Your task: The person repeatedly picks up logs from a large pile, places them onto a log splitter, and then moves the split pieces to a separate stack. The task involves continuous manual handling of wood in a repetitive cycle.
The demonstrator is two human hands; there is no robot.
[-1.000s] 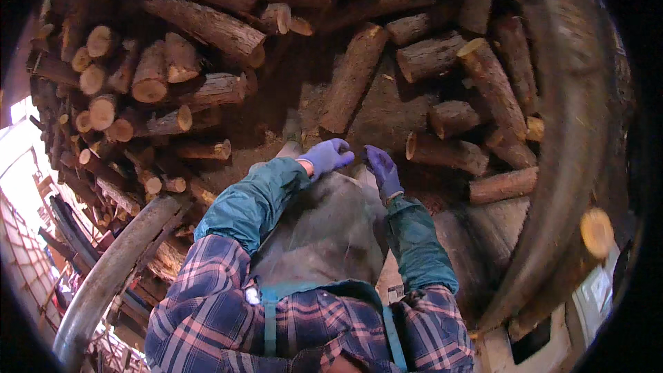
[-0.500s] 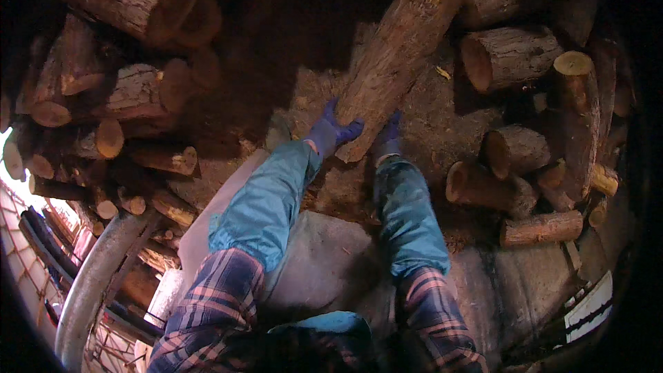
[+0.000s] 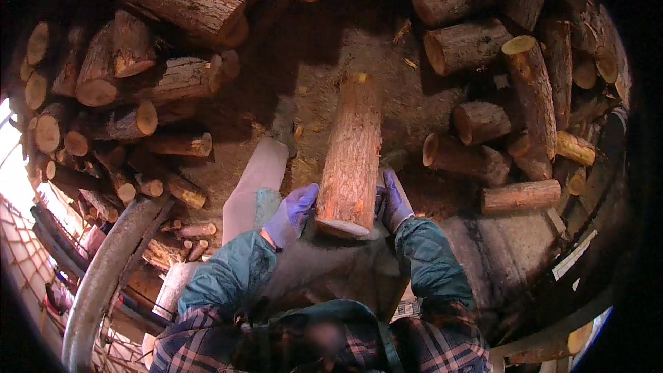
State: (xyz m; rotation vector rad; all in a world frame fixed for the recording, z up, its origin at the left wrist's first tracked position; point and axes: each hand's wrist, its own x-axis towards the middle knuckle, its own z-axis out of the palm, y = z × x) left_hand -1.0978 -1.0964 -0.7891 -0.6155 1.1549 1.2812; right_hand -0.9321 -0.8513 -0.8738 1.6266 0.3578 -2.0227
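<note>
A thick, bark-covered log point(image 3: 351, 155) stretches away from me in the middle, its pale cut end nearest to my body. My left hand point(image 3: 293, 217), in a purple glove, grips the near end from the left, thumb on top. On the opposite side my right hand point(image 3: 396, 202), gloved alike, clasps the log; its fingers are partly hidden behind the bark. Teal sleeve covers reach up both forearms. The near end is held close in front of me, over my legs; whether the far end touches the ground I cannot tell.
Several logs point(image 3: 173, 0) lie piled on the left, with thinner cut pieces below them. More logs point(image 3: 467, 46) are heaped on the right, one long log point(image 3: 534, 90) among them. A curved metal rail point(image 3: 103, 276) rises at the lower left. Brown debris covers the ground point(image 3: 276, 62).
Both hands have drawn the log toward me. It leaned to the far right before and now points nearly straight ahead. My arms are bent closer to my body.
</note>
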